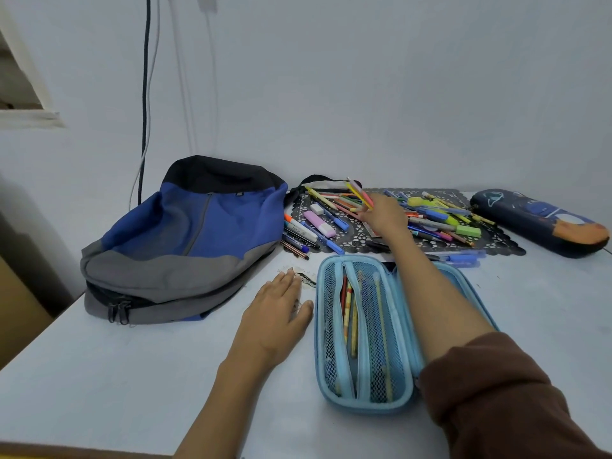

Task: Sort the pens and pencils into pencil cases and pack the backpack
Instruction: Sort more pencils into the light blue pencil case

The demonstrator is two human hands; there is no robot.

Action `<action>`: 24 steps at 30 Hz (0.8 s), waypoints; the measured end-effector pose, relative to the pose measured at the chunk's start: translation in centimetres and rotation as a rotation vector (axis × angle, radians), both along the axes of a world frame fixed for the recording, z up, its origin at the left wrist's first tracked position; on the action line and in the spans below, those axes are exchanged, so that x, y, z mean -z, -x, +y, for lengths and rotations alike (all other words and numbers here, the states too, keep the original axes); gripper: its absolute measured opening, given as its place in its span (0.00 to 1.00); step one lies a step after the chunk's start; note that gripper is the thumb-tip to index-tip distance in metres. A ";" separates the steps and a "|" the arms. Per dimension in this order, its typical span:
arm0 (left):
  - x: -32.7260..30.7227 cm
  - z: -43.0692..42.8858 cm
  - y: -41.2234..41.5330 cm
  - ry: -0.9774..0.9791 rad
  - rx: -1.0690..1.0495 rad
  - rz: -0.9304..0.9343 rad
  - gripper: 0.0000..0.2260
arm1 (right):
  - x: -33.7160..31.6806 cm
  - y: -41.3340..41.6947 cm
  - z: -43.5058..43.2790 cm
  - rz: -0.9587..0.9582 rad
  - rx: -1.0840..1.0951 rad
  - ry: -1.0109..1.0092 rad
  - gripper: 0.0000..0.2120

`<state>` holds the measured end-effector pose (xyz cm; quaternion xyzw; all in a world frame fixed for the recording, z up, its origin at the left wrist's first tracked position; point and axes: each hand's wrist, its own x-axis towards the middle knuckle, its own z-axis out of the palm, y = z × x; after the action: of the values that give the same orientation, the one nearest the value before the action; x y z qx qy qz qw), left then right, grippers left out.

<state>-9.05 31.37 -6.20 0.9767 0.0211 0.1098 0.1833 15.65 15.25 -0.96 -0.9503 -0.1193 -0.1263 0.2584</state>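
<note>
Plainly, the right hand (385,215) reached to twelve o'clock and pinched a few coloured pencils (357,192) in curled fingertips, over the loose pile of pens and pencils (433,220) on the black lacy mat (503,241). The left hand (275,313) lay flat on the pale table (99,376), fingers straight and holding nothing, just at nine o'clock of the open light-blue pencil case (367,405). That rounded case showed mesh pockets with several pencils inside, bare tabletop ran toward seven o'clock, the soft blue-and-grey backpack (185,240) slumped at ten o'clock, and a dark tube-shaped pencil case (543,223) sat at two o'clock near the table's edge.
</note>
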 end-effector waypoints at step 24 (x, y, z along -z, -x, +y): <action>-0.1 0.0 0.1 -0.001 -0.004 -0.004 0.26 | 0.2 1.1 0.6 -0.028 0.007 0.330 0.09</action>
<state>-9.11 31.37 -6.14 0.9765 0.0228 0.1123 0.1827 14.54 15.87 -1.20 -0.9784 -0.1386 -0.1193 0.0967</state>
